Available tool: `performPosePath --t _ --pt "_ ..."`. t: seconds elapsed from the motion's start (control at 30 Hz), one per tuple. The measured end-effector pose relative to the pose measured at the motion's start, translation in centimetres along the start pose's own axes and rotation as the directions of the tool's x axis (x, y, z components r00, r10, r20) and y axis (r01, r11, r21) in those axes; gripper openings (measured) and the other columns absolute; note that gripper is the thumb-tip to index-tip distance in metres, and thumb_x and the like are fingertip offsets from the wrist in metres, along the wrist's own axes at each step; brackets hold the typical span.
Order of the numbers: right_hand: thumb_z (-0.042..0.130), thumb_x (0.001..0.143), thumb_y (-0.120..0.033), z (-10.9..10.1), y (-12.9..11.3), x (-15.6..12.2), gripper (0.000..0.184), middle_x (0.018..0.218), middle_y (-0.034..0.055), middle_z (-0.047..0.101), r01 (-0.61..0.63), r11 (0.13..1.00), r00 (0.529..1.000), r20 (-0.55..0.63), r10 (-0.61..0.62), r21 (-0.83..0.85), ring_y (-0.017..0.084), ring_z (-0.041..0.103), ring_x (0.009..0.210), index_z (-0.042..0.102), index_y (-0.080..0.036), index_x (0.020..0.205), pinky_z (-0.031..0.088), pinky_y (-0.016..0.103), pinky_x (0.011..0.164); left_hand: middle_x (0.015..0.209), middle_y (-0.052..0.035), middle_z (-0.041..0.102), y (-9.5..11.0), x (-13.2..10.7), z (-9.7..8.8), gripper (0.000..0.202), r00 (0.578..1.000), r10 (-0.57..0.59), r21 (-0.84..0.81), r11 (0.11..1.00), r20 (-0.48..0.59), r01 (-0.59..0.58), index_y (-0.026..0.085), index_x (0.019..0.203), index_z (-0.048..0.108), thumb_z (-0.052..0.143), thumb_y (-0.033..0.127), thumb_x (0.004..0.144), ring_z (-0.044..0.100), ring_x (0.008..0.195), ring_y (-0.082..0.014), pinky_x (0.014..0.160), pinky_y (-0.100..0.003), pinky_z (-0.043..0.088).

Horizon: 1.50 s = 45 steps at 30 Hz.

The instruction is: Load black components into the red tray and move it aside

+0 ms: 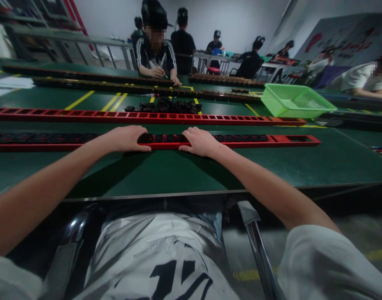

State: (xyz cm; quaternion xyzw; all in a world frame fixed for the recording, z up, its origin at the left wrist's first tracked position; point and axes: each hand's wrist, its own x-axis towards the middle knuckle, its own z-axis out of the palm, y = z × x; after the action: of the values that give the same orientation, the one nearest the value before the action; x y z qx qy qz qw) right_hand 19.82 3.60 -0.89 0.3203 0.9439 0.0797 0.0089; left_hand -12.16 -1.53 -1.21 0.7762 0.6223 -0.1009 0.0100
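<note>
A long red strip housing (166, 146) lies across the green table in front of me, with a row of black socket modules (233, 138) set in it. A rectangular opening shows near its right end. My left hand (125, 138) is closed over the strip, thumb along the near side and fingers over the top and far side. A short way to the right, my right hand (201, 141) grips the same strip in a similar way. Several modules show between the two hands. The far fingertips are partly hidden.
Behind lies a second red strip (228, 120) with open slots. Beyond it are a heap of black modules (169, 106), a green basket (299, 109) and dark long strips (100, 85). A co-worker (155, 54) sits across the table, hands near those strips.
</note>
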Motion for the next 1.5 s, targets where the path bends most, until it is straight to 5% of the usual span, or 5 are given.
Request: performPosePath --t 0.3,0.53,0.73,1.13,1.5 --pt "0.069 0.118 -0.052 -1.0 0.2 -0.1 0.049 0.138 0.0236 0.072 -0.009 0.999 0.998 0.065 0.011 -0.031 0.038 0.069 0.128 0.068 -0.009 0.14 0.055 0.041 0.1 0.151 -0.017 0.072 -7.4 -6.7 1.6 0.069 0.992 -0.116 -0.038 0.993 -0.052 0.114 0.014 0.145 0.065 0.058 0.07 0.105 0.068 0.136 -0.031 0.107 -0.036 0.054" --pt "0.076 0.114 -0.045 -1.4 1.4 -3.0 0.042 0.132 0.0225 0.075 -0.017 0.999 0.995 0.098 0.021 -0.051 0.039 0.073 0.122 0.07 -0.009 0.136 0.056 0.043 0.1 0.141 -0.0161 0.076 -14.0 -11.9 3.7 0.119 0.964 -0.248 -0.093 0.966 -0.093 0.24 0.019 0.125 0.07 0.022 0.117 0.077 0.071 0.127 -0.0338 0.112 -0.041 0.053" --pt "0.074 0.112 -0.042 -0.8 4.3 -7.0 0.041 0.128 0.0214 0.076 -0.043 0.996 0.995 0.086 0.049 -0.073 0.039 0.075 0.117 0.07 -0.011 0.138 0.058 0.045 0.099 0.136 -0.0118 0.077 -16.2 -13.7 5.3 0.111 0.939 -0.292 -0.098 0.956 -0.18 0.278 0.027 0.119 0.066 0.024 0.118 0.072 0.069 0.129 -0.0382 0.115 -0.047 0.052" --pt "0.063 0.109 -0.035 1.7 11.5 -12.7 0.047 0.135 0.0285 0.076 -0.164 0.982 0.986 -0.025 0.163 -0.096 0.045 0.076 0.122 0.073 -0.006 0.145 0.06 0.058 0.106 0.143 -0.0166 0.075 -8.4 -7.7 2.3 0.061 0.991 -0.085 -0.064 0.995 -0.101 0.079 0.016 0.135 0.069 0.061 0.067 0.102 0.071 0.131 -0.032 0.105 -0.036 0.054" --pt "0.056 0.114 -0.031 1.5 4.1 -7.7 0.055 0.158 0.0291 0.068 -0.055 0.998 0.996 -0.073 0.057 0.023 0.041 0.068 0.146 0.064 -0.002 0.16 0.054 0.058 0.126 0.135 -0.0165 0.078 5.9 0.2 -3.3 0.051 0.963 0.262 -0.057 0.962 -0.066 -0.266 0.016 0.135 0.074 0.059 0.061 0.112 0.078 0.117 -0.035 0.087 -0.04 0.057"
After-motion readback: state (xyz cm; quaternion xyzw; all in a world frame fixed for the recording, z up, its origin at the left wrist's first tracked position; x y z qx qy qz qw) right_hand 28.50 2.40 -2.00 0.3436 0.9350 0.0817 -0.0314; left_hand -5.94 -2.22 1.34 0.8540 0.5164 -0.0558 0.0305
